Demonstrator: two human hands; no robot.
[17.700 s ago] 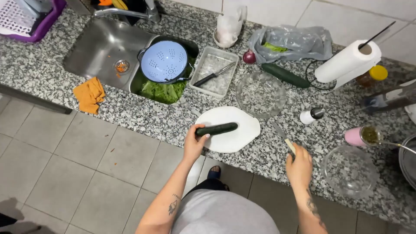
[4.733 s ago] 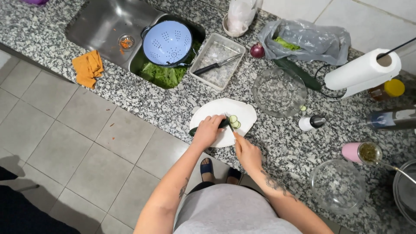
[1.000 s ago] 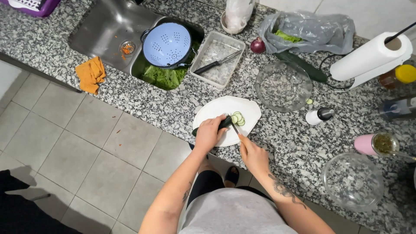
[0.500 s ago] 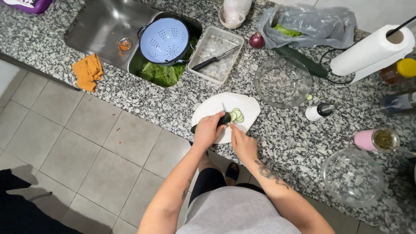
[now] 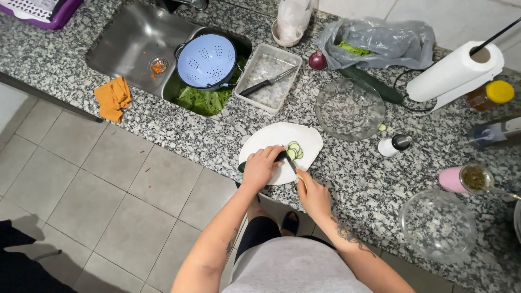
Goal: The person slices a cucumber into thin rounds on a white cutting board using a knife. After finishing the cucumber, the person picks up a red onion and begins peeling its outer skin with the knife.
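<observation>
A cucumber (image 5: 280, 158) is seen lying on a white cutting board (image 5: 271, 142), which sits at the near edge of the granite counter (image 5: 179, 133), its near rim reaching almost to the counter's drop-off. The dark uncut piece is mostly covered by the left hand (image 5: 260, 167); its long axis appears to run roughly along the counter edge, with the cut end pointing right (the view is too small to be sure). A few pale green slices (image 5: 294, 150) are lying just beside that end, touching one another.

The left hand is curled down over the cucumber, fingers bent, forearm coming up from the lower left. The right hand (image 5: 313, 193) is closed around a knife (image 5: 292, 163), whose blade angles up and left toward the cut end. The right wrist hangs past the counter edge.

Bare granite lies to the left of the board and to its right. Behind the board, an empty glass bowl (image 5: 349, 108) and a clear tray (image 5: 268, 77) holding a second knife are noted. A blue colander (image 5: 207, 60) rests over greens in the sink (image 5: 130, 40). A paper towel roll (image 5: 455, 71) stands at far right.
</observation>
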